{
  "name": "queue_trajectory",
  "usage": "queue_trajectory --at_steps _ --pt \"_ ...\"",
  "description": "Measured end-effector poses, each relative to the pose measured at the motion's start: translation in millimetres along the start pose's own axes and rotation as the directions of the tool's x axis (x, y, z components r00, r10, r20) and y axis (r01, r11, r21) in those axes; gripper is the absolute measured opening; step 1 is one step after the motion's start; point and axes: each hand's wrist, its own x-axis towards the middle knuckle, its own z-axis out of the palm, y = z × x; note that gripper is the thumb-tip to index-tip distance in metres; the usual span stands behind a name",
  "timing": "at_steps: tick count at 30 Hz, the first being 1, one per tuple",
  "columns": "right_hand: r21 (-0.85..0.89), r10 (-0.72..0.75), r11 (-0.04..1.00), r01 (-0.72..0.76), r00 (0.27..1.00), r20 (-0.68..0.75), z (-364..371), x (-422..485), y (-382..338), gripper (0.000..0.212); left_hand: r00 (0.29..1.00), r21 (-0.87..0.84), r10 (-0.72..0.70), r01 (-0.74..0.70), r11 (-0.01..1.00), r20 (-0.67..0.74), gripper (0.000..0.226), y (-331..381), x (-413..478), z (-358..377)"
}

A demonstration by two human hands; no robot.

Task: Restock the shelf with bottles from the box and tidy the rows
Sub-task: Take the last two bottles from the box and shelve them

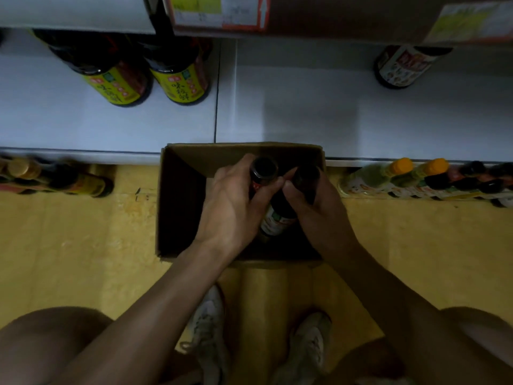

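- the left hand (233, 201) is down inside the cardboard box (241, 148), with its fingers and thumb curled round the neck of a dark-capped bottle (264, 168) just below the cap.
- the right hand (316, 207) is beside it in the same box, clamped round the top of a second dark bottle (305, 176); its fingers hide that bottle's cap.
- the two hands nearly touch at the thumbs, and both bottles stand close together, roughly upright, in the far half of the box.
- a labelled bottle body shows in the gap between the wrists; i cannot tell which of the two necks it belongs to.
- the box sits open on the yellow floor (83, 232), with its far wall against the front edge of the white shelf (305, 115).
- on that shelf, two yellow-labelled bottles (122, 81) stand side by side at the left, and a white-labelled bottle (402, 68) stands alone well to the right; the stretch between them, straight behind the box, is bare.
- below the shelf edge, orange-capped bottles (402, 166) and dark-capped ones line up at the right, and more bottles sit at the left, blurred.
- a printed carton (222, 15) rests on the level above.
- white shoes (208, 323) stand just behind the box.
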Motion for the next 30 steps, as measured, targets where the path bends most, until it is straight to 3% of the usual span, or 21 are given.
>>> queue_trajectory --at_steps 6,12,16,20,22,24,27,30 --pt "0.054 -0.037 0.998 0.04 0.997 -0.062 -8.7 -32.7 -37.7 0.026 0.998 0.033 0.026 -0.024 0.999 -0.065 0.028 56.0 -40.8 -19.8" --pt "0.064 -0.039 0.997 0.045 0.994 -0.099 -43.8 -73.2 -110.9 0.033 0.999 -0.073 -0.015 0.013 0.997 -0.032 0.018 127.2 -74.5 -61.9" --pt "0.068 -0.011 0.998 0.017 0.996 -0.088 -61.9 -104.4 -183.9 0.04 1.0 -0.063 0.011 -0.011 0.998 -0.008 0.02 195.3 -96.4 -99.4" --pt "0.064 -0.032 0.997 0.035 0.998 -0.059 -82.8 -135.5 -266.2 0.015 0.997 -0.038 0.078 -0.078 0.996 -0.011 0.028 270.3 -118.5 -142.4" --pt "0.06 -0.063 0.996 0.066 0.997 -0.045 -94.6 -152.3 -313.8 0.008 0.992 -0.02 0.129 -0.129 0.992 -0.001 0.02 309.3 -131.4 -164.1" --pt "0.051 -0.107 0.993 0.109 0.994 -0.032 -105.2 -168.8 -359.4 0.013 0.986 0.013 0.164 -0.164 0.986 0.004 0.006 348.0 -142.1 -183.1" --pt "0.011 -0.149 0.989 0.149 0.989 0.009 -119.0 -195.7 -420.4 0.034 0.976 0.049 0.218 -0.217 0.975 -0.015 0.015 400.5 -158.4 -206.2" --pt "-0.026 -0.153 0.988 0.154 0.987 0.045 -132.8 -221.1 -467.7 0.017 0.967 0.042 0.255 -0.254 0.966 -0.016 0.018 448.1 -174.9 -227.8"
